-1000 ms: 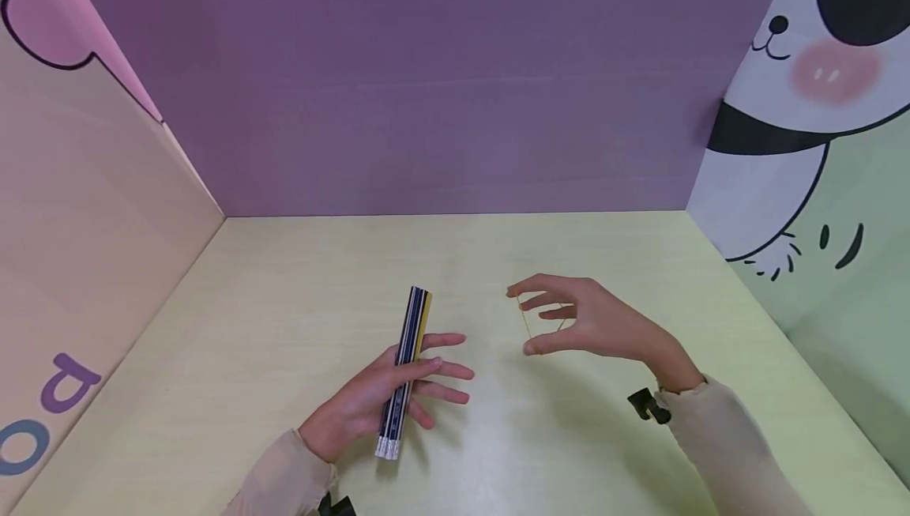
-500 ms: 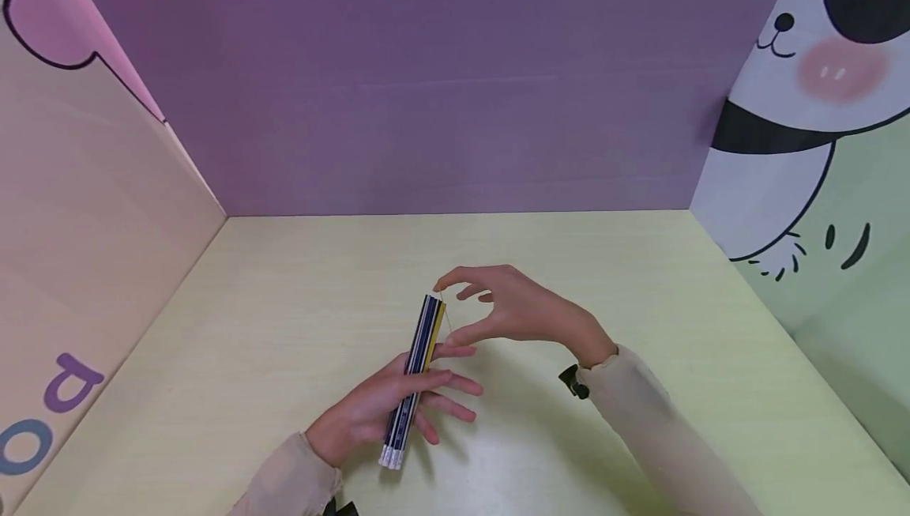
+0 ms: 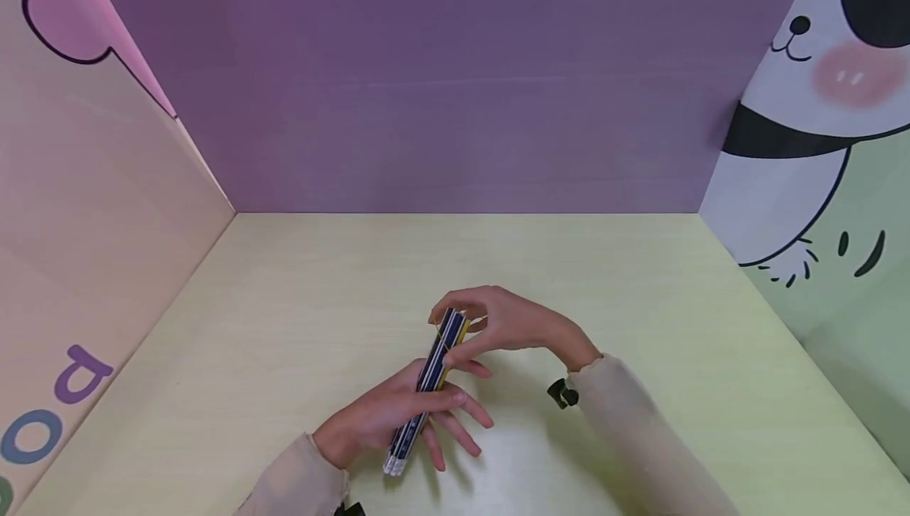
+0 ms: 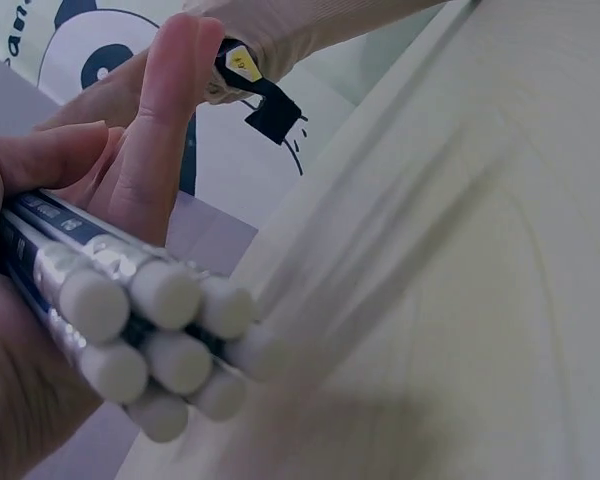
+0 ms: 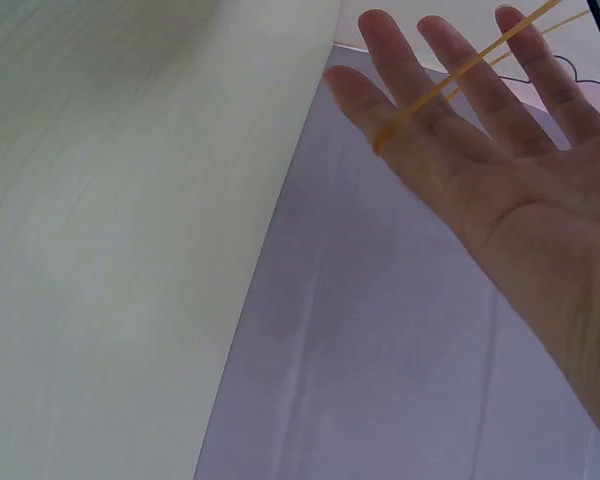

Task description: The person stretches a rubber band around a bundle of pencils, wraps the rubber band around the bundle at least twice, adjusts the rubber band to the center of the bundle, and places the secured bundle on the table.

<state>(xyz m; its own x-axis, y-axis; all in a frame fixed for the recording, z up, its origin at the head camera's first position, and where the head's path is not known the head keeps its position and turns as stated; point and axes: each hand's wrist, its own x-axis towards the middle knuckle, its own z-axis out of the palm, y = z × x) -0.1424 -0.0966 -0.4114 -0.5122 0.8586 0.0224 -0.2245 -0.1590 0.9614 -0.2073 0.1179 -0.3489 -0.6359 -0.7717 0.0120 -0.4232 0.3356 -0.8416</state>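
Observation:
My left hand [image 3: 377, 421] holds a bundle of dark blue striped pencils [image 3: 408, 438] under its thumb, the other fingers spread to the right. One yellow pencil edge shows at the bundle's right. In the left wrist view, several white eraser ends [image 4: 178, 362] face the camera. My right hand [image 3: 522, 322] is at the bundle's upper end, index finger and thumb curved on either side of it. A thin yellow rubber band [image 5: 460, 72] is stretched between the right hand's fingers. In the head view, a strand crosses the front of the pencils. How far the loop surrounds them is partly hidden.
A pale wood-grain table [image 3: 306, 287] lies below both hands. Behind it stands a purple wall [image 3: 455, 81]. Printed panels flank it: pinkish with letters [image 3: 85, 374] on the left, green with a panda [image 3: 803, 105] on the right. Black wrist mounts [image 3: 562, 393] sit at the sleeves.
My right hand has moved left with the stretched rubber band, from apart to around the pencils' upper end. The left hand has shifted slightly right, and the bundle leans further right.

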